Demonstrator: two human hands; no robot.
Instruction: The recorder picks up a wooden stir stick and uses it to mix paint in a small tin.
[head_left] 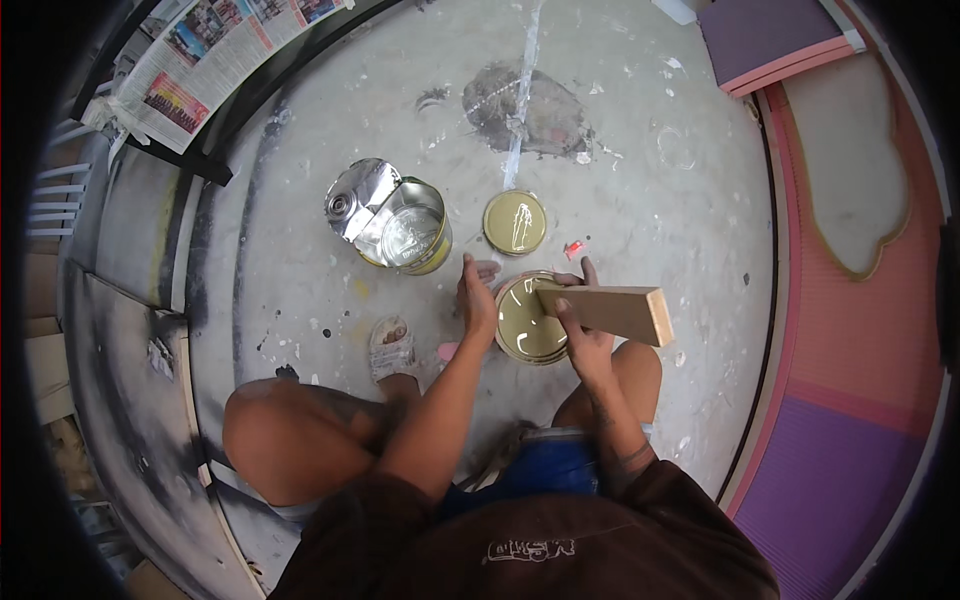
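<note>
Gripping a wooden block [620, 312] just right of the frame's centre, the right hand [586, 345] holds it over a round gold-topped tin [516, 328], while the left hand [480, 302] hovers alongside, fingers loosely parted.

It looks like a workshop — the concrete floor [690, 230] is spattered and stained, tins [510, 347] stand on it, newspaper [215, 70] covers a frame [210, 165], and a black-smudged board [120, 370] runs along the left — pink-and-purple panelling [850, 350] opposite.

Soft light glints on the tin [528, 318] — edges bend, corners blacken.
</note>
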